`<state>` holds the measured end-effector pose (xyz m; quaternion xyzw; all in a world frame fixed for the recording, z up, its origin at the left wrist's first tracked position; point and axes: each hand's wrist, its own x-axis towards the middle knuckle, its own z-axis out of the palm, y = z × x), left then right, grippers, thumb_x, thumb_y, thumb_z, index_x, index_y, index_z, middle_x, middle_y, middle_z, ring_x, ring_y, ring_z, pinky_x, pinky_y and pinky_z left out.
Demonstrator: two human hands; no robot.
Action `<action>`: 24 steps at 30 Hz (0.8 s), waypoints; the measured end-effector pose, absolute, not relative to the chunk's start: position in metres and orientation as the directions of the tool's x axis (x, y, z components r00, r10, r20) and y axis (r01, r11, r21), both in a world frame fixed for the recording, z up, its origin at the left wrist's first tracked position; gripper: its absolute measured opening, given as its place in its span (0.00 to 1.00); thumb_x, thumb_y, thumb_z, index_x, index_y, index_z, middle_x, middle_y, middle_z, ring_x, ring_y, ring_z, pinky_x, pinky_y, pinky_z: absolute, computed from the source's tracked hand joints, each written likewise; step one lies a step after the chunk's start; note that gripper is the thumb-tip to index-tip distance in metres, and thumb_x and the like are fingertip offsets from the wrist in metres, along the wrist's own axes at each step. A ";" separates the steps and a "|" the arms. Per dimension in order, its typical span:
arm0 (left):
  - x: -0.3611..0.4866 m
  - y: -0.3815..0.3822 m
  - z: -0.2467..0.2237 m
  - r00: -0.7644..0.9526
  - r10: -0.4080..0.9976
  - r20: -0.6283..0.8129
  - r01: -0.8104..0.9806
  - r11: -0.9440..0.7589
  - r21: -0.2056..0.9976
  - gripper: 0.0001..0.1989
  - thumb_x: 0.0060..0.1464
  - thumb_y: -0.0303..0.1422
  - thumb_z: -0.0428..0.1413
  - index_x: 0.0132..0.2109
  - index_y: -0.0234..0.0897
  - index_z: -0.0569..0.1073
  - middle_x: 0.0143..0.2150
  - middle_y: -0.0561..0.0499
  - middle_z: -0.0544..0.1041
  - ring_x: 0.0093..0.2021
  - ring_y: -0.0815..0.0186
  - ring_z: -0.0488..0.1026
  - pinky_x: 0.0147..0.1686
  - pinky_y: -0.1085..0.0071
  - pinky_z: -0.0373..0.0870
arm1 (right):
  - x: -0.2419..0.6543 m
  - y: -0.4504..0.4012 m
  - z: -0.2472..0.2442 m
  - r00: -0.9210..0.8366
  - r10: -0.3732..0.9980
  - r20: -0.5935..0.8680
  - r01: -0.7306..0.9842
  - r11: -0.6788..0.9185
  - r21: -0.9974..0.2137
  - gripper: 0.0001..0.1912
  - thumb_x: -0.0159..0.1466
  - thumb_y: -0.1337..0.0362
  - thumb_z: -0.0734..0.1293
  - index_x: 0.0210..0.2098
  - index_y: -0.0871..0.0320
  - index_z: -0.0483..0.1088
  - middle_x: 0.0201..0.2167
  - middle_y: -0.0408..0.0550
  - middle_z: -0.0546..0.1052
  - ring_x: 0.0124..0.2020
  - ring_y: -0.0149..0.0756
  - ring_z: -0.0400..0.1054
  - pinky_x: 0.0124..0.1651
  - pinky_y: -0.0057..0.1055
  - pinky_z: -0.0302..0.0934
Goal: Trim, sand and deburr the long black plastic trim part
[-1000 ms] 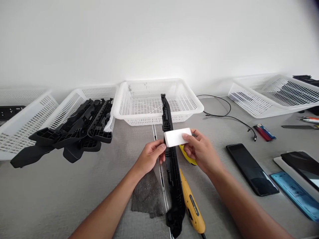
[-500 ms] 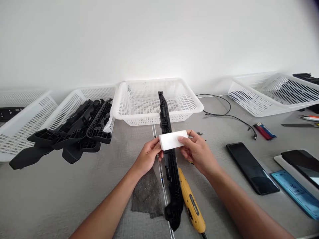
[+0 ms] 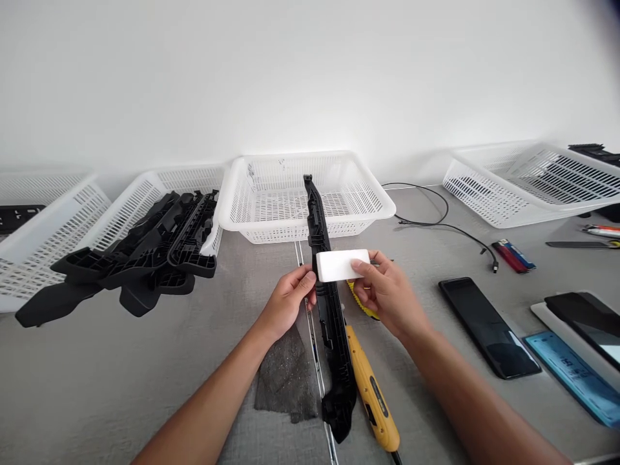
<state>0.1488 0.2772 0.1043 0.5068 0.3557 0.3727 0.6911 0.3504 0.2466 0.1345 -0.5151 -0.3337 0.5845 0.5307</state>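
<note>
My left hand (image 3: 289, 299) is closed on the left edge of a long black plastic trim piece (image 3: 334, 342), thumb on top. The piece stands lengthwise in front of me, its far end over a white basket (image 3: 310, 234). My right hand (image 3: 385, 284) pinches a white sponge block (image 3: 339, 265), thumb on its face. The block lies across the middle of the trim piece and hides that part; whether it presses on it I cannot tell. Just right of the trim piece lies a yellow corded tool (image 3: 371, 387). A yellow-handled object (image 3: 361, 300) is partly hidden by my right hand.
Under my left wrist is a dark, speckled cloth (image 3: 285, 378), beside a thin metal rail (image 3: 317, 365). Several black trim pieces (image 3: 159, 245) overhang a left basket (image 3: 116, 216). On the right are a cable (image 3: 460, 227), lighters (image 3: 513, 255), a phone (image 3: 489, 326) and another basket (image 3: 527, 210).
The white sponge block has shifted slightly right and up with my right hand. My left thumb, earlier at the block's left end, now rests on the trim piece's edge.
</note>
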 end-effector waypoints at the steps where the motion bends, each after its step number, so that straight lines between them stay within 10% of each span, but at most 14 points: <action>1: 0.149 0.277 0.104 0.467 0.877 -0.113 -0.162 0.210 0.964 0.22 0.64 0.53 0.61 0.44 0.37 0.80 0.26 0.56 0.70 0.27 0.68 0.65 0.29 0.72 0.65 | 0.350 0.246 0.135 0.069 0.967 -0.246 -0.266 -0.220 -0.939 0.27 0.58 0.45 0.80 0.40 0.52 0.63 0.18 0.33 0.71 0.14 0.24 0.55 0.14 0.19 0.44; 24: 0.149 0.276 0.109 0.484 0.866 -0.124 -0.113 0.202 0.973 0.22 0.63 0.53 0.62 0.42 0.37 0.78 0.26 0.56 0.70 0.27 0.67 0.66 0.30 0.70 0.65 | 0.349 0.246 0.136 0.081 0.968 -0.235 -0.243 -0.210 -0.947 0.29 0.58 0.43 0.81 0.38 0.51 0.62 0.14 0.32 0.68 0.13 0.24 0.51 0.15 0.20 0.41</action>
